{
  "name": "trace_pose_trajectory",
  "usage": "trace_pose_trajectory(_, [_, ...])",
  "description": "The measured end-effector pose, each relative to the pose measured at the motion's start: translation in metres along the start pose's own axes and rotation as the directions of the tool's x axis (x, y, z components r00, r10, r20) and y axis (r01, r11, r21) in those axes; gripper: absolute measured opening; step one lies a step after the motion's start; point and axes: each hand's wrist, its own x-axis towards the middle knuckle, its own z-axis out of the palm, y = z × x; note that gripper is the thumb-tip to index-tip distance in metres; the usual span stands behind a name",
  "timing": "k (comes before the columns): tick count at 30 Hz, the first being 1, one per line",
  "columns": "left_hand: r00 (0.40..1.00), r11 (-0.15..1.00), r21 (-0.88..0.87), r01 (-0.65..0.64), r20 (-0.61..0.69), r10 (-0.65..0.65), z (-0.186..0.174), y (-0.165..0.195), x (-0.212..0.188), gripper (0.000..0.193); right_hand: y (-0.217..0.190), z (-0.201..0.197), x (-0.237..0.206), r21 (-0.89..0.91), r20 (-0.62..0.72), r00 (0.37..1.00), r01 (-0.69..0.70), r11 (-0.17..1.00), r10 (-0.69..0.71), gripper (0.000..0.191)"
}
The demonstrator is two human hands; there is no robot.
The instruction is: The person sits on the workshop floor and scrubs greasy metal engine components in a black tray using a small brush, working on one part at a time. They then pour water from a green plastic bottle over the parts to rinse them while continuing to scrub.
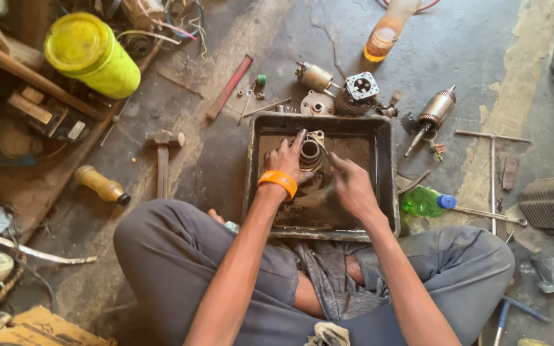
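A tray (256, 186) sits at the frame's centre on the floor (463, 45). Motor parts (357, 93) lie just above it, a hammer (163, 160) to its left, a bottle (428, 201) at its right edge, a jar (92, 54) upper left.

Containers on the workshop floor

Yellow lidded plastic jar (92, 54) lies tilted at upper left; an amber bottle with black cap (102, 185) lies left of the dark tray; a green bottle with blue cap (426, 201) lies just right of it; an orange-tinted bottle (389, 29) sits at top centre (label details unreadable).
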Motion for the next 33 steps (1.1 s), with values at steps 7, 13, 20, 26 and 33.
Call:
trace_pose_trajectory(7, [0.999, 0.996, -0.074, 0.039, -0.001, -0.039, 0.007, -0.007, 0.002, 0.119, -0.005, 0.021, -0.048, 0.129, -0.074, 0.994, -0.064, 0.990, 0.074, 0.038])
trace_pose_trajectory(13, [0.982, 0.995, -0.078, -0.066, -0.183, 0.051, 0.012, -0.006, 0.006, 0.116, -0.007, 0.027, -0.007, -0.049, -0.148, 0.987, -0.063, 0.997, 0.055, 0.027])
trace_pose_trajectory(20, [0.989, 0.993, -0.118, -0.004, -0.146, -0.014, 0.020, -0.011, 0.009, 0.118, -0.005, 0.029, -0.041, -0.030, -0.152, 0.988, 0.002, 1.000, -0.006, 0.035])
trace_pose_trajectory(26, [0.995, 0.996, -0.044, 0.075, -0.060, -0.077, 0.020, -0.010, 0.012, 0.115, 0.006, 0.034, -0.017, -0.004, -0.191, 0.981, -0.015, 1.000, 0.014, 0.040])
trace_pose_trajectory(33, [0.994, 0.994, -0.080, 0.067, -0.078, -0.074, 0.018, -0.009, 0.014, 0.112, -0.003, 0.037, -0.025, -0.057, -0.226, 0.974, -0.038, 0.998, 0.024, 0.038])
